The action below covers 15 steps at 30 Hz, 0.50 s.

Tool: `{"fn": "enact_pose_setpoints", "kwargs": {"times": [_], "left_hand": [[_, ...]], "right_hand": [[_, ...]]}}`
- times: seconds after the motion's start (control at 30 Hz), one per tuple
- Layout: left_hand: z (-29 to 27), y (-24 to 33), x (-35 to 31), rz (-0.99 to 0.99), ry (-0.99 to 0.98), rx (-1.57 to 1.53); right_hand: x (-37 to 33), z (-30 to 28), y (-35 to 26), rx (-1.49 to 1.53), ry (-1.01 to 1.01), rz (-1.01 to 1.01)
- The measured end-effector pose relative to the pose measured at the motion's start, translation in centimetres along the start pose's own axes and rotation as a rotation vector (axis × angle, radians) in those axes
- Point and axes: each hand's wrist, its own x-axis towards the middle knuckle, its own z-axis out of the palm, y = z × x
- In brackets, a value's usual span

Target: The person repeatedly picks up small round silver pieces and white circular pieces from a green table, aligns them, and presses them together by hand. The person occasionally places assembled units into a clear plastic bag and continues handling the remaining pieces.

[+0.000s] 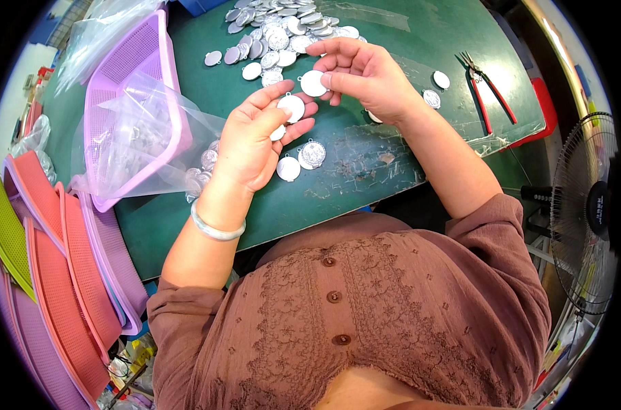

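A disc (314, 83) is pinched by the right hand (368, 72). Two more discs (293, 107) are grasped in the left hand (250, 140), just beside the first. All are held above the green table (365, 181), on which a heap (276, 34) of similar discs is spread. Red-handled pliers (477, 77) are laid at the right; a purple basket (167, 55), partly covered by a clear bag (140, 133), is placed at the left.

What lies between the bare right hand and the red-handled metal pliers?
Two round, silver-coloured pendants lie on the green table between the right hand and pliers, in the head view.
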Motion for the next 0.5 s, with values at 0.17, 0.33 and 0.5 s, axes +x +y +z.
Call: {"fn": "enact_pose_setpoints", "kwargs": {"times": [0.17, 0.33, 0.5], "left_hand": [[0.07, -0.25, -0.23, -0.006, -0.013, 0.198], [-0.03, -0.09, -0.51, -0.081, -0.097, 0.203], [0.00, -0.14, -0.62, -0.051, -0.111, 0.211]], "right_hand": [[0.05, -0.20, 0.08, 0.003, -0.013, -0.008], [0.06, -0.34, 0.09, 0.004, -0.003, -0.011], [0.10, -0.35, 0.01, 0.000, -0.001, -0.010]]}}
